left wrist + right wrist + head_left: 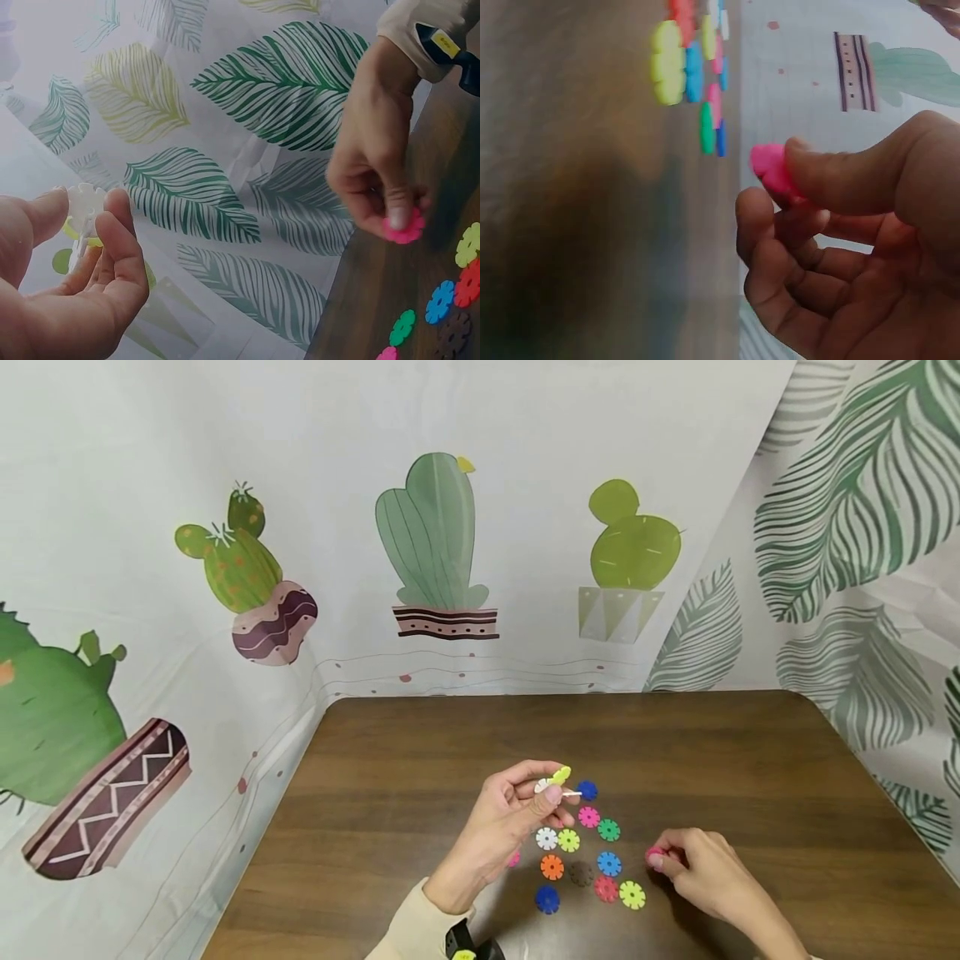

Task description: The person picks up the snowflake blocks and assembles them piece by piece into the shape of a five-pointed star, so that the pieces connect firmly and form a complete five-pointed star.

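Observation:
My left hand point(504, 820) is raised over the table and pinches a small cluster of notched plastic discs between thumb and fingers. In it are a yellow disc point(561, 775) and a white disc point(85, 201), with another white piece point(572, 793) seen edge-on; how they join is partly hidden by the fingers. To the right, my right hand point(708, 870) pinches a pink notched disc point(771, 165) between thumb and index finger, above the tabletop. Between and below the hands lie loose discs, among them a blue disc point(547, 899), an orange disc point(552, 867) and a green disc point(609, 830).
The brown wooden table point(390, 760) runs back to a white cloth printed with cacti point(435, 543) and leaves. Nearest the right hand are a yellow-green disc point(632, 895) and a red disc point(606, 888). A dark disc point(581, 872) blends into the wood.

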Tool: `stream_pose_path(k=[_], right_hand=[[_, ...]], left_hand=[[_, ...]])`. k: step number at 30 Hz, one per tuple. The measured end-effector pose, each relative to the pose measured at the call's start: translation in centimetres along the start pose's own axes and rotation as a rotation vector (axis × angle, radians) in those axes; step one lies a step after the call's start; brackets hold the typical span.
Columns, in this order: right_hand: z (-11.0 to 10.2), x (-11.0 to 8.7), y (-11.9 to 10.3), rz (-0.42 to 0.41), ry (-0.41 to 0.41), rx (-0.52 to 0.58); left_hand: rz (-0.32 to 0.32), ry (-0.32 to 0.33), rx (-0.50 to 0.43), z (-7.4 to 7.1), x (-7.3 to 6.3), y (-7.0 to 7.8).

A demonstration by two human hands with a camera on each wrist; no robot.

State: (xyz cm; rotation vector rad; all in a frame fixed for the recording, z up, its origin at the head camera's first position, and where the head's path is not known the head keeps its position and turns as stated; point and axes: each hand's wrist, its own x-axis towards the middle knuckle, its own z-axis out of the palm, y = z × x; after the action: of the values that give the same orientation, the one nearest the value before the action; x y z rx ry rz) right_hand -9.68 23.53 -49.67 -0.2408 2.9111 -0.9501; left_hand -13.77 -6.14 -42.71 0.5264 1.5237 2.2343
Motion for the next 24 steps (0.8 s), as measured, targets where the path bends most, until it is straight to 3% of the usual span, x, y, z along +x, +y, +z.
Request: stream_pose_path(k=[11, 17, 24], right_hand=[[-1.1, 0.0, -1.9, -0.163, 0.219, 0.048], [-1.6, -0.1, -2.5, -0.191, 0.223, 0.069], [-2.2, -0.2, -3.5, -0.193, 0.219, 0.136]], left_hand=[[0.003, -0.005, 0.018, -0.1, 0.0, 0.2], [-0.016, -0.007, 0.015, -0.1, -0.1, 0.3], [0.015, -0.012, 0.017, -0.1, -0.1, 0.1]])
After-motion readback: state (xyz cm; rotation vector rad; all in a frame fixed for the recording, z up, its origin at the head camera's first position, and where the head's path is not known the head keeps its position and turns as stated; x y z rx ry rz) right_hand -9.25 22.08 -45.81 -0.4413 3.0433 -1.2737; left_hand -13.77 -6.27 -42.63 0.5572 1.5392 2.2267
